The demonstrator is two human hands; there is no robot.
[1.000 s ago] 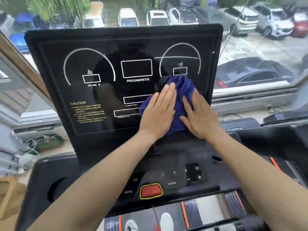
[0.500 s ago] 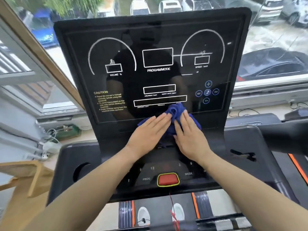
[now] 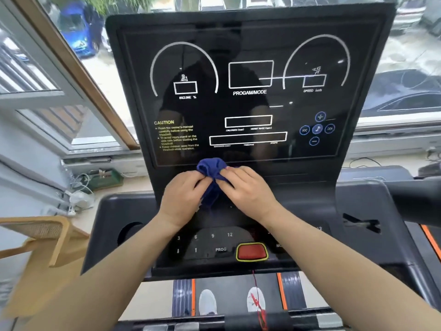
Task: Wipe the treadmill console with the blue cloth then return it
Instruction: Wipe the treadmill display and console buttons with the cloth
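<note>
The black treadmill console (image 3: 248, 96) stands upright before me, its glossy display showing white gauges and yellow caution text. A bunched blue cloth (image 3: 211, 169) sits at the display's lower edge, just under the glass. My left hand (image 3: 182, 195) pinches the cloth from the left with curled fingers. Pinching it from the right is my right hand (image 3: 248, 192). A fold of cloth hangs down between the two hands. Below them lies the button panel with a red stop button (image 3: 251, 251).
A black tray with a round cup holder (image 3: 130, 232) flanks the panel on the left. A handrail (image 3: 417, 199) juts in at the right. A wooden chair (image 3: 43, 237) stands at the left, cables and a plug strip (image 3: 78, 199) by the window. My white shoes (image 3: 207, 302) rest on the belt.
Both hands slid the cloth down from the right gauge to the display's bottom edge. The flat palms have since curled, gathering the cloth into a bunch between the fingers.
</note>
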